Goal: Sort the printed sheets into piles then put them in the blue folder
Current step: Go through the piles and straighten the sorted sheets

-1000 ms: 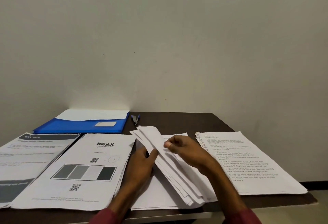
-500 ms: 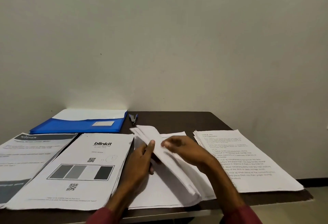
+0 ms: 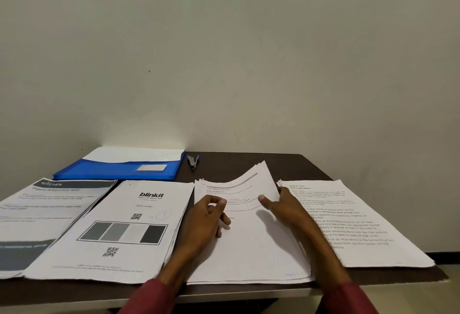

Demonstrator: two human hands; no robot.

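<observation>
At the bench's [image 3: 236,164] nine o'clock edge lies a pile of sheets headed KITCHEN [image 3: 49,214], running out of view on the left. Beyond it, at eleven o'clock, the blue folder [image 3: 112,171] lies flat against the wall with a white sheet showing at its far side. Just beside the KITCHEN pile, at seven o'clock, sits the blinkit pile [image 3: 99,259], its top sheet showing a row of grey blocks and two QR codes. A small blue-and-grey tool [image 3: 193,162] lies at twelve o'clock, just right of the folder.

The left hand [image 3: 206,221] rests on the middle pile [image 3: 254,244] at six o'clock. Its fingers [image 3: 219,204] are curled in with the thumb tip near the forefinger; whether they catch a sheet cannot be told. The right hand [image 3: 288,210] grips that pile's right edge, thumb on top and fingers underneath, clamped on the sheets, so the one o'clock corner curves up off the bench. At four o'clock lies a text-covered pile [image 3: 356,226], partly under the right forearm.
</observation>
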